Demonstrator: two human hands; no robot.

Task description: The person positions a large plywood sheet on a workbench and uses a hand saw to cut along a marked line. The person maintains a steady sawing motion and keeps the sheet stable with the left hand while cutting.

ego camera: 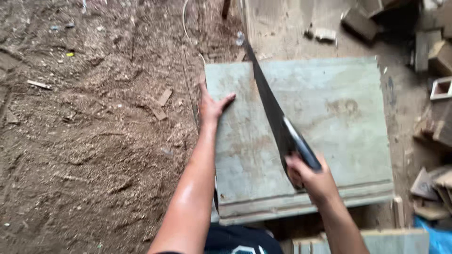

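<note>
A pale green-grey wooden board (pixel 329 117) lies flat over a sawdust-covered floor. My left hand (pixel 211 106) presses on its left edge with fingers spread, thumb out to the right. A hand saw (pixel 270 106) with a dark blade and dark handle has my right hand (pixel 308 176) gripping it near the board's front edge. The blade slants from my right hand up and to the left across the board, past its far edge.
Sawdust and wood chips (pixel 94 131) cover the ground to the left. Offcut wood blocks (pixel 440 117) pile up along the right side and at the back right (pixel 360 21). Another pale board (pixel 376 240) and a blue sheet (pixel 435 237) lie at the bottom right.
</note>
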